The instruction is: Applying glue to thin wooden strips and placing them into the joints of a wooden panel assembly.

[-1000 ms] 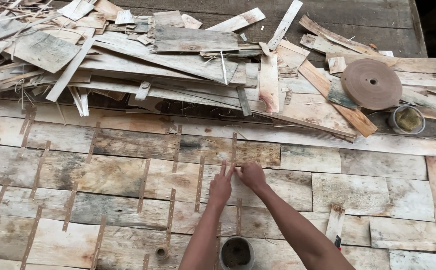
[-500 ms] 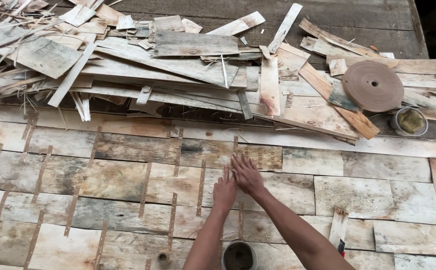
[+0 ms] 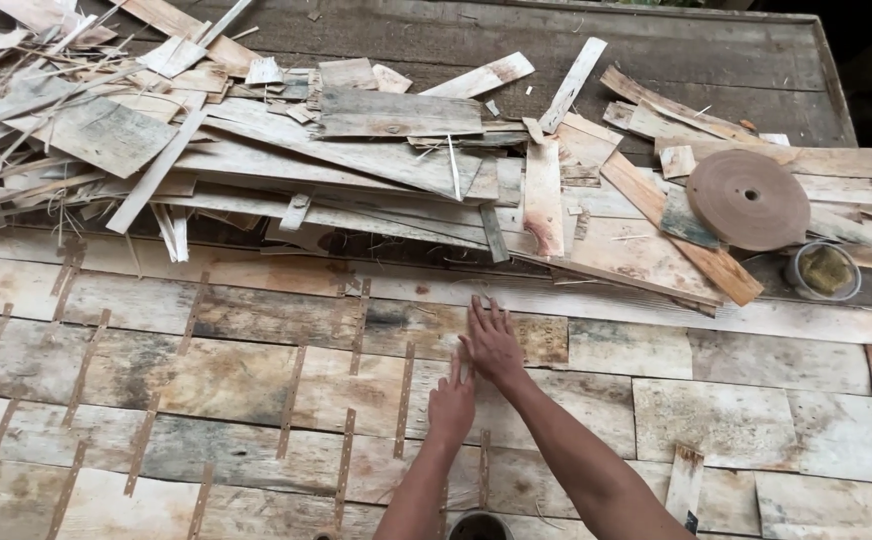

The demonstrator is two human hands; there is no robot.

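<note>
Both my hands press flat on a sheet of pieced-together wood veneer that covers the near part of the table. My right hand lies with fingers spread over a seam between two pieces. My left hand rests just below and to the left of it, fingers together, on a vertical brown tape strip. Neither hand holds anything. Several brown tape strips join the veneer pieces.
A heap of loose veneer scraps fills the far side of the table. A roll of brown tape lies on scraps at the right, beside a small round bowl. A dark container sits at the near edge.
Both hands have slid away from me along the seam, the right hand further than the left. The view has shifted slightly.
</note>
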